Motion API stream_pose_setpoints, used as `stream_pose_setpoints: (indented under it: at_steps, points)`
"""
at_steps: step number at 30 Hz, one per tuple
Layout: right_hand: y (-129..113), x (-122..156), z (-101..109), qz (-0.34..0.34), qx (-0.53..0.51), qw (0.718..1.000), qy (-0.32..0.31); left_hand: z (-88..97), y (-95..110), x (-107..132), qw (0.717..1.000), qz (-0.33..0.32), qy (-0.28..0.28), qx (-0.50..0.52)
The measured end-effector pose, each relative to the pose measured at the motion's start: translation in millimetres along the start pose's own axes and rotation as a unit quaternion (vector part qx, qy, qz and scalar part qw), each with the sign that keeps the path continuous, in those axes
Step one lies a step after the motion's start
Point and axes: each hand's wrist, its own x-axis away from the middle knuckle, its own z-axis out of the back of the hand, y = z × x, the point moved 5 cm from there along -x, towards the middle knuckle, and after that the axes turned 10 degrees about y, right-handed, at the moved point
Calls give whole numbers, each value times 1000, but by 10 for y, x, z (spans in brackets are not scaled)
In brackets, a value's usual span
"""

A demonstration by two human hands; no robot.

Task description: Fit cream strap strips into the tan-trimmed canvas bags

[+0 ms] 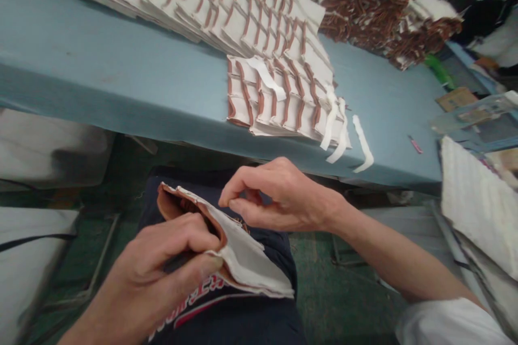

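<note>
My left hand (162, 269) pinches the edge of a folded pouch-like piece (254, 264), off-white outside and brown inside, its open side toward the upper left. The thumb presses on the outside while the fingers reach into the brown fold. It rests over my lap, on dark cloth with red and white lettering. Just above the piece hovers my right hand (279, 194), thumb and forefinger curled together and apart from its edge. Whether anything small is between those fingertips I cannot tell.
A blue table (162, 81) runs across in front of me. Overlapping rows of similar pieces (226, 5) cover its far side, with a smaller stack (279, 97) at the near edge. White strips (362, 143), a pink-handled tool (415, 144) and a brown heap (364, 0) lie rightward.
</note>
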Motion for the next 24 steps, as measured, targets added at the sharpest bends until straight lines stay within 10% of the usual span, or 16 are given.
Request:
stream_pose_setpoints:
  at_steps: [7, 24]
  points:
    - [-130, 130, -220, 45, -165, 985, 3, 223, -47, -25, 999, 19, 19, -38]
    - [-237, 4, -329, 194, 142, 965, -100, 296, -158, 19, 995, 40, 11, -96]
